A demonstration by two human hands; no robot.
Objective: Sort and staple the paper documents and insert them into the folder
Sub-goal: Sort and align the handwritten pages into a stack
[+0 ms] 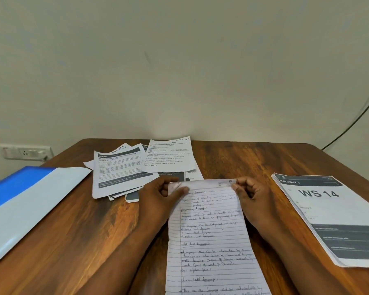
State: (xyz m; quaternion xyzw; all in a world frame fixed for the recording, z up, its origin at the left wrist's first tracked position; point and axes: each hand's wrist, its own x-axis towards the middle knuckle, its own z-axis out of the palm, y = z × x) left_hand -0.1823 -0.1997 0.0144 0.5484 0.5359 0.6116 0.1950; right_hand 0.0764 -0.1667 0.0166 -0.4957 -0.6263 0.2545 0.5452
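A lined handwritten sheet (211, 237) lies lengthwise in front of me on the wooden table (77, 237). My left hand (158, 199) pinches its top left corner. My right hand (251, 199) pinches its top right corner. A loose heap of printed pages (124, 169) lies spread at the back centre, one page (169, 155) on top at its right. A neat stack headed "WS 14" (328, 218) rests at the right. The blue and white folder (28, 207) lies shut at the left, over the table edge. No stapler is in view.
A wall stands right behind the table. A switch socket (26, 151) is on the wall at the left, and a black cable (354, 118) runs down the wall at the right.
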